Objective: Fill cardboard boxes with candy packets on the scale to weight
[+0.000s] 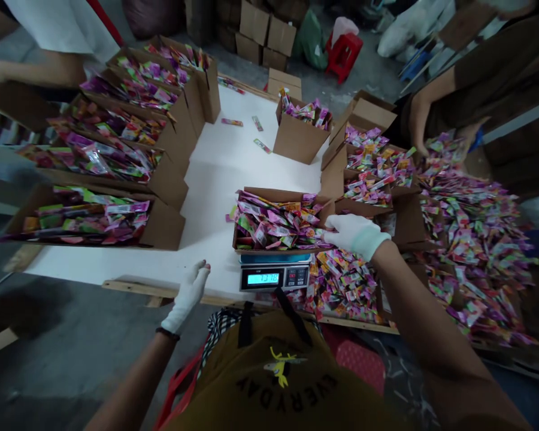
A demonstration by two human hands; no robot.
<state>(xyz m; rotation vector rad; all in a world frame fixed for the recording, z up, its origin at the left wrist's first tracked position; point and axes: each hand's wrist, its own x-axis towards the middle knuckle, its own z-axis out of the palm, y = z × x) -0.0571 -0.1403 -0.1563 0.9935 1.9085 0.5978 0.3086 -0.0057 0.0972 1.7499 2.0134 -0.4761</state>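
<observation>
Carton (326, 211) on scale (275, 276), white table (220, 173), grey floor (72, 353); left hand (188, 295) loose, right hand (354, 231) against carton, grip unclear

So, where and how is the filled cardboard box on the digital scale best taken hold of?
Probably by both short end walls, one hand from each side: the cardboard box is long and narrow, and packets heap its open top. The right hand is at the right end; the left hand is off it.
</observation>
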